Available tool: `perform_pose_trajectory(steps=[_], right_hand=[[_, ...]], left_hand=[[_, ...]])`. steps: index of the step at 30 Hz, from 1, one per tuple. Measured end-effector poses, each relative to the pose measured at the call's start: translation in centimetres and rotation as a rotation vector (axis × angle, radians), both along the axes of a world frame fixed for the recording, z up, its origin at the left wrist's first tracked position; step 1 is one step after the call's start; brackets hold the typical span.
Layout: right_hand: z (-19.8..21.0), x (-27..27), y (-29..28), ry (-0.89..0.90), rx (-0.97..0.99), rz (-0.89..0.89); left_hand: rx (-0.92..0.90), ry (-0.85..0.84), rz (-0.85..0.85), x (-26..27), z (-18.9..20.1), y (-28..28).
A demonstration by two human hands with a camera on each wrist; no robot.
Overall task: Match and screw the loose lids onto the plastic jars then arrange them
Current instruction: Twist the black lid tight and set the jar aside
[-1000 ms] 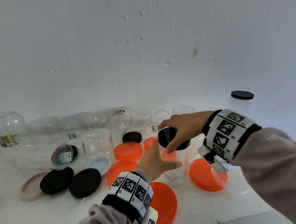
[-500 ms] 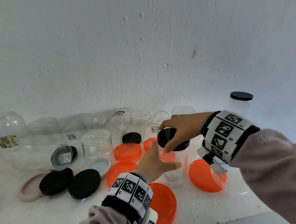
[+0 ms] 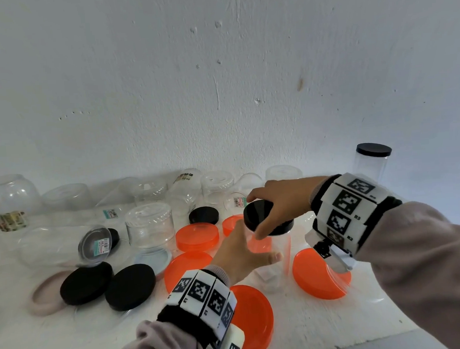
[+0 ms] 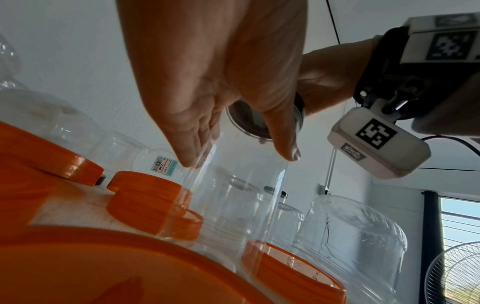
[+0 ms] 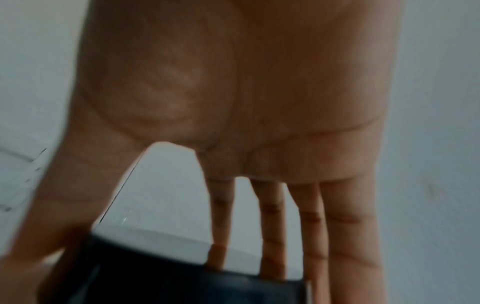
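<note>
1. The left hand (image 3: 245, 255) grasps the side of an upright clear jar (image 3: 277, 263), fingers and thumb wrapped round its wall; the left wrist view shows the thumb (image 4: 281, 133) and fingers (image 4: 192, 144) pressed against the clear plastic.
2. The right hand (image 3: 279, 200) grips a black lid (image 3: 261, 217) from above, fingertips spread round its rim. The lid sits tilted on the mouth of the held jar; whether it is threaded on cannot be told.
3. The right wrist view is blurred, but the fingers (image 5: 272, 226) reach down onto the dark lid (image 5: 182, 277).
4. The held jar stands near the middle of the white table (image 3: 58, 344), towards its front edge, among loose orange lids (image 3: 198, 236).
5. One orange lid (image 3: 317, 274) lies just right of the jar, another (image 3: 254, 319) at the front edge by the left wrist.
6. Two large black lids (image 3: 108, 285) lie side by side left of centre, the left one resting on a pale pink lid (image 3: 41, 296).
7. Empty clear jars (image 3: 149, 223) crowd the back edge along the wall (image 3: 217, 80), some upside down, one on its side.
8. A tall jar with a black lid on (image 3: 372, 161) stands at the back right corner, well apart from the rest.
</note>
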State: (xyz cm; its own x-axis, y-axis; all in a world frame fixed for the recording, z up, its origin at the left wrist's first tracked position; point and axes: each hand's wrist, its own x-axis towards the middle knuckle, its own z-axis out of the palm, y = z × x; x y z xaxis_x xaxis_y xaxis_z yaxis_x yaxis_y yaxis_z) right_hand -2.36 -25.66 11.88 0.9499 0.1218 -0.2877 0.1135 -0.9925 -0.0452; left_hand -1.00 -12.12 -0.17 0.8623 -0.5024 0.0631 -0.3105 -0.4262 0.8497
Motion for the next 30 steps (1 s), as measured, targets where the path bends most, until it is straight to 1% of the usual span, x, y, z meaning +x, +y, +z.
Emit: perform_pose_trajectory(steps=[2, 4, 6, 11, 17, 20, 30], right_hand=[[0.3, -0.1, -0.2, 0.044, 0.029, 0.038], [0.4, 0.0, -0.2, 0.03, 0.041, 0.059], [0.1, 0.1, -0.1, 0.002, 0.039, 0.039], [-0.6, 0.1, 0.5, -0.085, -0.065, -0.007], [0.6, -0.1, -0.1, 0.035, 0.034, 0.057], [0.7, -0.2, -0.1, 0.013, 0.051, 0.058], [0.2, -0.3, 0.0, -0.013, -0.025, 0.081]], left_hand=[[-0.001, -0.001, 0.002, 0.0, 0.0, 0.0], [0.004, -0.002, 0.003, 0.0, 0.0, 0.0], [0.001, 0.001, -0.002, 0.0, 0.0, 0.0], [-0.009, 0.005, -0.001, 0.1, -0.1, 0.0], [-0.011, 0.016, 0.009, 0.1, -0.2, 0.0], [-0.011, 0.015, 0.007, 0.0, -0.1, 0.0], [-0.009, 0.016, -0.008, 0.0, 0.0, 0.0]])
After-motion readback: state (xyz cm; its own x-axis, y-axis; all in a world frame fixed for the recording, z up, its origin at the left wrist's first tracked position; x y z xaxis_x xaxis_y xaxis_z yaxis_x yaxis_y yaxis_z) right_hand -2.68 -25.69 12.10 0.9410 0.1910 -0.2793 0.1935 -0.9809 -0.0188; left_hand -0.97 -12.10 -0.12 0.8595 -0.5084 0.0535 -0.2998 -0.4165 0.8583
